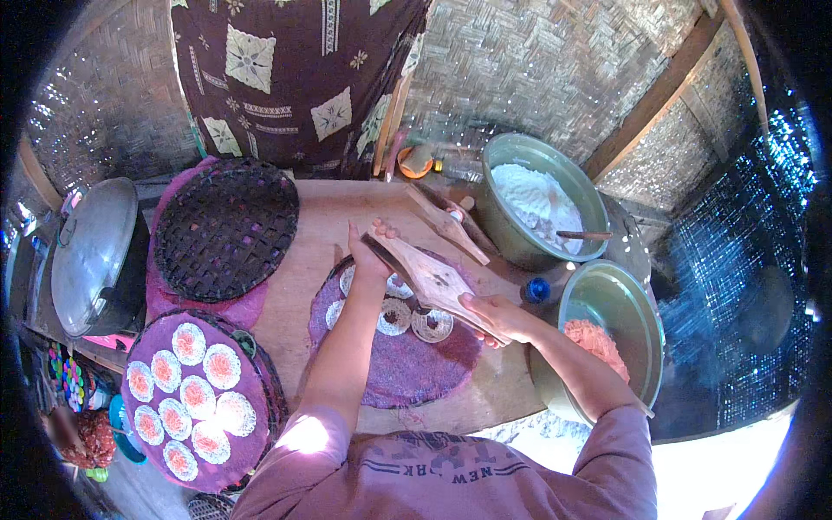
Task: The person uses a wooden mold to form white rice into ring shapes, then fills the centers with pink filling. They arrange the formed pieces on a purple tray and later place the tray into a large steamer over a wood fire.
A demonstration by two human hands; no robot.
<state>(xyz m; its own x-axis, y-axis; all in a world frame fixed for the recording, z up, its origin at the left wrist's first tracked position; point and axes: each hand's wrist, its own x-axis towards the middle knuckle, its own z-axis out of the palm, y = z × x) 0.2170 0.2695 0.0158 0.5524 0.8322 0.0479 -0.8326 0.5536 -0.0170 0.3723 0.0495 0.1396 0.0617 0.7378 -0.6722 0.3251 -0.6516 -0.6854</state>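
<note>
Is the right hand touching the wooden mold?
Touching: the head view shows the right hand gripping the near end of the wooden mold.

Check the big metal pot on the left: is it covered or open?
Covered. A domed metal lid sits over the dark pot, hiding its mouth and contents.

- Bright daylight is flooding in at the lower right, overexposing the ground there.
- Fisheye distortion is bending the woven bamboo walls (537, 61), darkening the rim.
- The round grey metal lid (91, 251) is glaring softly.
</note>
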